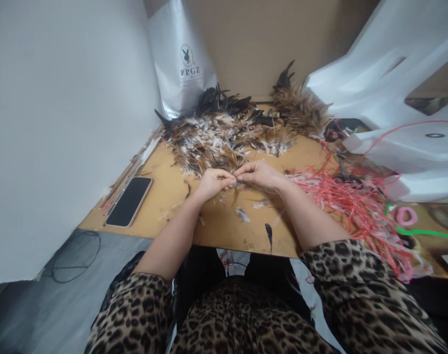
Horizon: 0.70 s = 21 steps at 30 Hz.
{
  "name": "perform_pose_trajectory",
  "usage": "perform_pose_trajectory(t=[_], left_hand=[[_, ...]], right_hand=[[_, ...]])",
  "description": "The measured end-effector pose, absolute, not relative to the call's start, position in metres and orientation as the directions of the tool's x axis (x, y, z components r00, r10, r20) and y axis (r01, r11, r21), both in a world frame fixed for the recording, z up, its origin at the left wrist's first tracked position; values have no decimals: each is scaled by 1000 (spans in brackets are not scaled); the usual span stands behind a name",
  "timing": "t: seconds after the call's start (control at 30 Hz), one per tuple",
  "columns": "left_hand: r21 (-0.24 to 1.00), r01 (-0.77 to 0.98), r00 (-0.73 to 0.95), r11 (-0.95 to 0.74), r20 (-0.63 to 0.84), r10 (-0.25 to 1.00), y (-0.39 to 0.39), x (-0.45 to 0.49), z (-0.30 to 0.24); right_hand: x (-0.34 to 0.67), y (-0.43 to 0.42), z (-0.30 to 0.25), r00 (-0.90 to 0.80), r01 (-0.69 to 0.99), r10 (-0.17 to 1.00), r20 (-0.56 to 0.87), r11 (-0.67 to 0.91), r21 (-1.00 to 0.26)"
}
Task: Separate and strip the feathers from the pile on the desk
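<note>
My left hand point(217, 184) and my right hand point(259, 175) meet at the fingertips over the wooden table. Both are closed in a pinch. Between them is a small brownish feather point(236, 192), its lower part hanging below the fingertips; the exact grip is too small to make out. Just beyond the hands lies a large pile of brown, white and black feathers point(216, 135). Loose feathers point(242, 214) are scattered on the tabletop near my wrists, and a dark feather point(269, 233) lies by the front edge.
A phone point(130, 201) lies at the left of the table point(161, 172). Tangled pink strips point(349, 201) spread by my right forearm. Behind stand a silver-white bag point(183, 59), a brown feather bunch point(301, 108) and white plastic bags point(371, 73). A white panel point(69, 108) borders the left.
</note>
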State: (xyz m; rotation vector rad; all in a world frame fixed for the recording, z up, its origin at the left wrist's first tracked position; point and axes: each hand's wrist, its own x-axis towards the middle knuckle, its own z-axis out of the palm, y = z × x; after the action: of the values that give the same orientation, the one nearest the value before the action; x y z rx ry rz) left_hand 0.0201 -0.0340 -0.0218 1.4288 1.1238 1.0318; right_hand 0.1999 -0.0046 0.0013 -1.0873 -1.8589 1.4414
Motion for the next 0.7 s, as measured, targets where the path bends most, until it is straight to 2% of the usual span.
perform_pose_trajectory(t=[0.5, 0.6, 0.7], left_hand=[[988, 140, 215, -61, 30, 976, -34, 21, -23], [993, 115, 195, -35, 12, 981, -33, 21, -23], [996, 84, 180, -4, -11, 984, -33, 20, -22]], right_hand=[[195, -7, 1, -454, 321, 887, -83, 75, -944], [197, -6, 1, -479, 353, 877, -48, 141, -925], [199, -4, 0, -538, 388, 842, 37, 286, -876]])
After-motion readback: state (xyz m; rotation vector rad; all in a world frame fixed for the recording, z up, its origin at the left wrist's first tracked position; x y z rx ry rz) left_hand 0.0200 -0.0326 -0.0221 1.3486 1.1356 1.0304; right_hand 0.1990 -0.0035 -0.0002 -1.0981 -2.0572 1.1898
